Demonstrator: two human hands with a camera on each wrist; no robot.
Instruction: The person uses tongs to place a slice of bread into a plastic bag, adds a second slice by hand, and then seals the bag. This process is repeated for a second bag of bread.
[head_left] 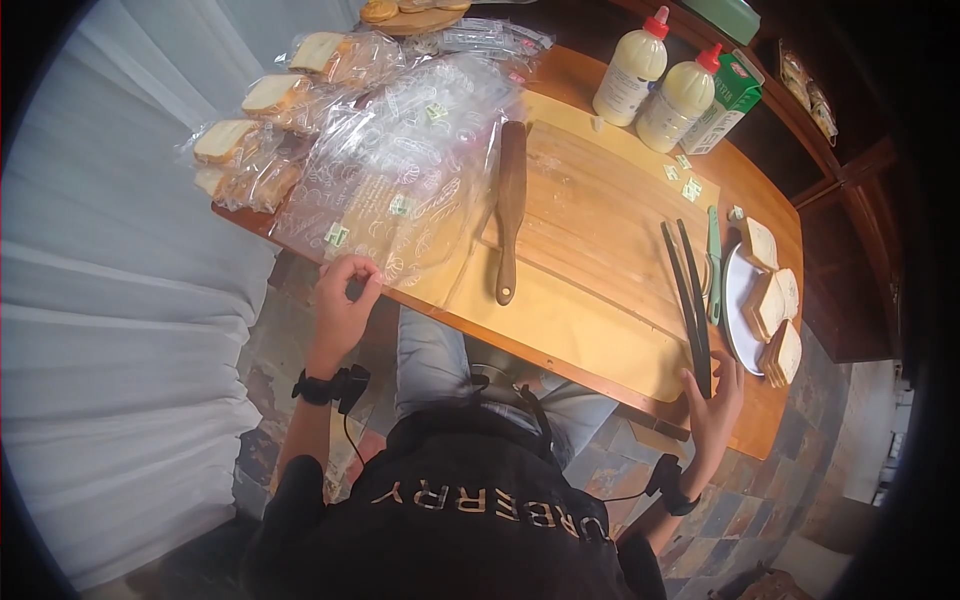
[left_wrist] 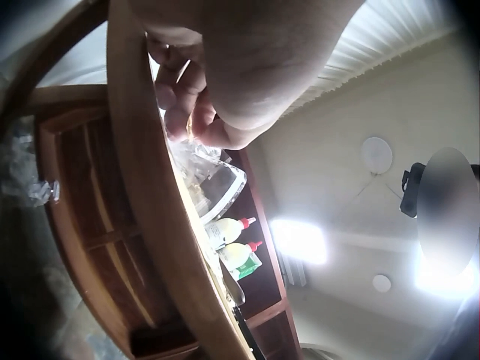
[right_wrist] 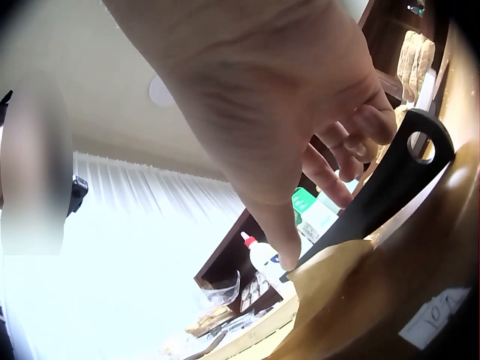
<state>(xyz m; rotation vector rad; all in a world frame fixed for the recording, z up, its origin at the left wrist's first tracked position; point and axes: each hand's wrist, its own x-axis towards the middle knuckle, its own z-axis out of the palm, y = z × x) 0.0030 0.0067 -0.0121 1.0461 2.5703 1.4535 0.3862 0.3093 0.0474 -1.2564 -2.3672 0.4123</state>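
At the table's near-left edge, my left hand (head_left: 345, 305) pinches the corner of a clear printed plastic bag (head_left: 400, 170) between thumb and forefinger. The bag lies spread over the left part of the table; in the left wrist view, crinkled plastic (left_wrist: 199, 165) shows just past the fingertips. My right hand (head_left: 715, 405) is by the near end of the black tongs (head_left: 690, 310), its fingers loosely extended around their handle. In the right wrist view, the holed handle (right_wrist: 382, 180) runs below the fingers, and the thumb (right_wrist: 281, 240) points down at the yellowish paper (right_wrist: 330, 277).
A wooden spatula (head_left: 511, 200) lies on the left side of a cutting board (head_left: 600, 220). Right of it are a green knife (head_left: 714, 270) and a white plate (head_left: 738, 300) with bread slices. Two red-capped bottles (head_left: 630, 75) and a carton (head_left: 728, 105) stand behind; wrapped sandwiches (head_left: 270, 95) lie left.
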